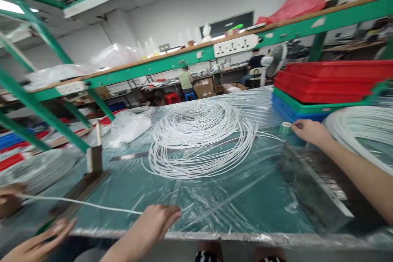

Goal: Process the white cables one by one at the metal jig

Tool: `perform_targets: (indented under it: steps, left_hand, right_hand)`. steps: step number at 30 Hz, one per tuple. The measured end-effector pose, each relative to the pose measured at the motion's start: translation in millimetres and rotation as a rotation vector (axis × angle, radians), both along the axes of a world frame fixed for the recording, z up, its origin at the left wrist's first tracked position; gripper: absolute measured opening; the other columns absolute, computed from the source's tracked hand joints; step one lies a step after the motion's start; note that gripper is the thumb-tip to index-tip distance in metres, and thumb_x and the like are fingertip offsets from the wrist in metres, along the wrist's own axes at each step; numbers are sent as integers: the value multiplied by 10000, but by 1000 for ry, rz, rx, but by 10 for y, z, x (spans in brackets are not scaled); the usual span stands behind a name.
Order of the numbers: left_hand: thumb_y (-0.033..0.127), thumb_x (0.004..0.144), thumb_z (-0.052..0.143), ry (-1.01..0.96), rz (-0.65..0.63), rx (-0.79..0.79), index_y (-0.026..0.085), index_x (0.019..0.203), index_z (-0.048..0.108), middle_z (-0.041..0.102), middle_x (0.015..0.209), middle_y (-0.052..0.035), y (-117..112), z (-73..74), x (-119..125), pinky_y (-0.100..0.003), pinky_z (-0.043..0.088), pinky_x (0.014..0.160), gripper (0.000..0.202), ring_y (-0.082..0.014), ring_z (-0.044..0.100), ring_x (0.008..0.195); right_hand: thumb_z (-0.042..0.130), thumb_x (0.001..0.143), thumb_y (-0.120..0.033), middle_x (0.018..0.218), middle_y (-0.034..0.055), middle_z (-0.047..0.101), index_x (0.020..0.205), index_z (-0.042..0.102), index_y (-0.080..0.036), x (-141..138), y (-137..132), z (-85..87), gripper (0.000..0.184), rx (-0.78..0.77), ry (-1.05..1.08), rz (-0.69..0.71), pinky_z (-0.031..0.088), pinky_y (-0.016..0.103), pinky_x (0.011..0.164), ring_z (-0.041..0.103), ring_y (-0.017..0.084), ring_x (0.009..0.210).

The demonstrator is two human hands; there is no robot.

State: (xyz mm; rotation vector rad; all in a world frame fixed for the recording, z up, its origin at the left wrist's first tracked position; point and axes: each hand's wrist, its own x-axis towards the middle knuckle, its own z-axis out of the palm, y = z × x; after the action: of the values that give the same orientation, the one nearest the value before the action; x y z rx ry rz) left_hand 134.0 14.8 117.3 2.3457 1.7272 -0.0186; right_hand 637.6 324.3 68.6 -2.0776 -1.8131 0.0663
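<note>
My left hand (155, 223) is closed around a thin white cable (101, 206) above the table's front edge. The cable stretches left to a co-worker's hand (9, 200); another hand (50, 239) beside it has its fingers apart. My right hand (311, 131) reaches out to the right, its fingers pinched at the edge of a small green roll of tape (285, 128). Its fingertips are partly blurred. A large loose coil of white cable (199, 139) lies between my hands, one end trailing toward the tape.
A metal box-like block (313, 188) sits under my right forearm. Stacked red trays (334, 82) and another white coil (368, 127) stand at right. A bracket (94, 159) on a base is at left. A green shelf beam (172, 63) crosses above the film-covered table (239, 204).
</note>
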Motion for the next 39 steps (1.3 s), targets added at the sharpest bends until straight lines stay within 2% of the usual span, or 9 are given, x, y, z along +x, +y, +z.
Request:
perform_targets:
  steps: [3, 6, 10, 14, 19, 23, 31, 39]
  left_hand:
    - [392, 1041, 287, -164, -201, 38, 261, 1106, 665, 727, 959, -70, 444, -143, 629, -261, 459, 686, 406, -214, 689, 835]
    - [363, 1042, 297, -298, -364, 74, 278, 1225, 626, 715, 1053, -66, 876, -213, 1273, -255, 468, 720, 386, -199, 677, 881]
    - [371, 1049, 299, -340, -448, 140, 240, 1055, 680, 701, 893, -41, 1310, -299, 1984, -256, 430, 705, 403, -189, 652, 825]
    - [356, 1044, 348, -341, -448, 228, 212, 869, 675, 663, 808, -21, 1518, -397, 2408, -253, 373, 668, 398, -173, 628, 780]
    - [287, 1026, 394, -396, -438, 288, 207, 776, 635, 607, 736, 6, 1527, -497, 2722, -254, 309, 611, 356, -139, 582, 689]
    - [227, 1000, 414, -454, -428, 312, 203, 737, 617, 569, 677, 19, 1479, -564, 2860, -263, 279, 587, 333, -121, 540, 620]
    - [218, 991, 428, -511, -401, 390, 205, 753, 629, 563, 657, 17, 1542, -622, 2887, -275, 289, 588, 312, -125, 539, 604]
    - [174, 973, 434, -487, -443, 512, 210, 728, 592, 596, 664, 10, 1558, -675, 2880, -278, 308, 559, 294, -127, 589, 598]
  right_hand:
    - [532, 931, -335, 1103, 150, 713, 1126, 734, -210, -84, -132, 157, 307, -125, -2, -43, 464, 320, 752, 670, 281, 975]
    - [507, 934, -332, 1117, 149, 708, 1139, 726, -199, -132, -203, 227, 329, -118, -20, -60, 481, 327, 830, 661, 290, 1044]
    - [504, 932, -335, 1150, 147, 699, 1162, 722, -193, -158, -203, 284, 347, -120, -7, -65, 477, 332, 900, 648, 284, 1089]
    - [514, 936, -340, 1174, 135, 692, 1169, 722, -201, -160, -180, 325, 342, -123, 18, -67, 473, 320, 919, 639, 274, 1107]
    - [520, 935, -349, 1165, 116, 698, 1149, 735, -221, -134, -140, 311, 329, -146, 49, -42, 476, 316, 905, 637, 275, 1108]
    - [506, 938, -345, 1147, 107, 707, 1133, 741, -226, -107, -98, 273, 327, -130, 55, -37, 476, 305, 890, 642, 266, 1096]
    - [523, 928, -329, 1117, 92, 718, 1080, 756, -223, -97, -41, 246, 297, -119, 57, -12, 465, 278, 873, 648, 246, 1077]
    - [530, 923, -326, 993, 77, 736, 950, 766, -219, -131, 11, 148, 260, -101, 84, 26, 447, 242, 762, 673, 225, 994]
